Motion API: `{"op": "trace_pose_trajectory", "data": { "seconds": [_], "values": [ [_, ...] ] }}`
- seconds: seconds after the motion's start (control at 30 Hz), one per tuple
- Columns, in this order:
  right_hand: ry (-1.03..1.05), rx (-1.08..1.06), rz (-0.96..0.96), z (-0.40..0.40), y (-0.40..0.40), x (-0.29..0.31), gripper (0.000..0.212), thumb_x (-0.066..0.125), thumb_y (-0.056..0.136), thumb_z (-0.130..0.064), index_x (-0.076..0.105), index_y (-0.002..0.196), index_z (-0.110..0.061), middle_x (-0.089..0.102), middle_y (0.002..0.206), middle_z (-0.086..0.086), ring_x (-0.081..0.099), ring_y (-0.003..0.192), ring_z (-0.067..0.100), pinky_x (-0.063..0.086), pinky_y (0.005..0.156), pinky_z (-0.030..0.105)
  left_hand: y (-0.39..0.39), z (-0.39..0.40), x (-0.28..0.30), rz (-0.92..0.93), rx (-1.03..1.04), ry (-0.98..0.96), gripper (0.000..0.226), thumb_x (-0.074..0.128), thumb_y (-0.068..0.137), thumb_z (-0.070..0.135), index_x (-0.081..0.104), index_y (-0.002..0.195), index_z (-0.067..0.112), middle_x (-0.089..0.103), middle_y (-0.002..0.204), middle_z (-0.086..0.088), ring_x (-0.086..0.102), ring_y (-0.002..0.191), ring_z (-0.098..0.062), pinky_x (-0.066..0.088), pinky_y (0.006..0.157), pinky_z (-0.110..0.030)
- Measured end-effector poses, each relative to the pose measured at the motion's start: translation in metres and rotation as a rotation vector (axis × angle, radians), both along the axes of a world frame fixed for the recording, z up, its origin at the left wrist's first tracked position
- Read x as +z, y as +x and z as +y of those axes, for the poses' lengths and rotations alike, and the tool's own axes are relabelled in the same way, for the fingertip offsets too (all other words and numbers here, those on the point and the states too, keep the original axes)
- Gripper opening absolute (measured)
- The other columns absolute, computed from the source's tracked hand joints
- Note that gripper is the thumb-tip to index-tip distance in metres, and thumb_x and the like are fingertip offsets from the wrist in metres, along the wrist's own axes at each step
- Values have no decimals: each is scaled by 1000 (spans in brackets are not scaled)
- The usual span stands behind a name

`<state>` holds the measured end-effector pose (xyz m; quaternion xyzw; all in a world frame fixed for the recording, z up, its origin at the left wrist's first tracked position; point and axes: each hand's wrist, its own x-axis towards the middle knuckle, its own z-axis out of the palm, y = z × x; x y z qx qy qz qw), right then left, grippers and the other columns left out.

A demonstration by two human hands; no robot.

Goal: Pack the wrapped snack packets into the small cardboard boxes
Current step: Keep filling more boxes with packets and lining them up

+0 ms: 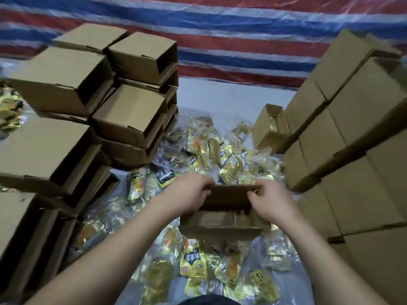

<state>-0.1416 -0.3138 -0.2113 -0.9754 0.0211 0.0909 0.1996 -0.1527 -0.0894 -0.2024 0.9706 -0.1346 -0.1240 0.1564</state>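
A small open cardboard box [220, 227] is held just above the pile in front of me. My left hand [187, 194] grips its far left corner, fingers curled over the raised flap. My right hand [271, 201] grips the far right corner the same way. The box's inside is dim; I cannot tell what it holds. Yellow and gold wrapped snack packets [215, 155] lie heaped beyond the box, and more packets [193, 263] lie under and in front of it.
Stacks of empty open boxes [132, 102] rise on the left. Closed boxes [352, 128] are stacked high on the right, with one open box [268, 128] beside them. A red, white and blue striped tarp [220, 29] covers the back. A white sheet lies under the packets.
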Motion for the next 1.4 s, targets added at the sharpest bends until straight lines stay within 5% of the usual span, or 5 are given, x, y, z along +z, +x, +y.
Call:
{"op": "trace_pose_trajectory", "data": {
  "seconds": [0.23,0.8,0.9,1.2,1.4],
  "values": [
    [-19,-208,159,-52,-41,-96,9,57,90,-34,57,86,-26,60,70,-11,45,55,0,32,45,22,-18,-49,-93,110,86,-207,20,47,103,28,66,103,20,66,102,0,60,93,-20,52,83,-38],
    [23,-218,243,-61,-30,-118,11,52,91,-37,53,89,-27,62,75,-7,61,63,12,44,50,27,-7,-62,-136,113,119,-281,29,41,105,40,65,106,24,67,102,6,61,91,-15,50,76,-32],
    [71,-203,212,-65,-24,-112,7,54,87,-38,55,88,-31,62,73,-11,60,61,8,46,51,27,3,-48,-136,123,393,-464,36,38,105,46,66,109,22,67,92,11,63,81,-8,47,67,-23],
    [7,100,115,-69,-16,-109,47,55,91,-37,52,137,-24,52,132,-9,46,125,15,33,110,33,-13,-16,-196,513,585,-18,71,72,82,52,45,132,9,59,123,-8,62,106,-24,55,88,-34],
    [-161,210,90,-53,-23,-118,45,39,98,-39,45,141,-26,52,136,-9,44,128,14,22,120,41,-30,-25,-224,470,589,127,121,77,80,45,-8,156,4,22,158,-19,28,144,-36,36,116,-42]
  ]
}}
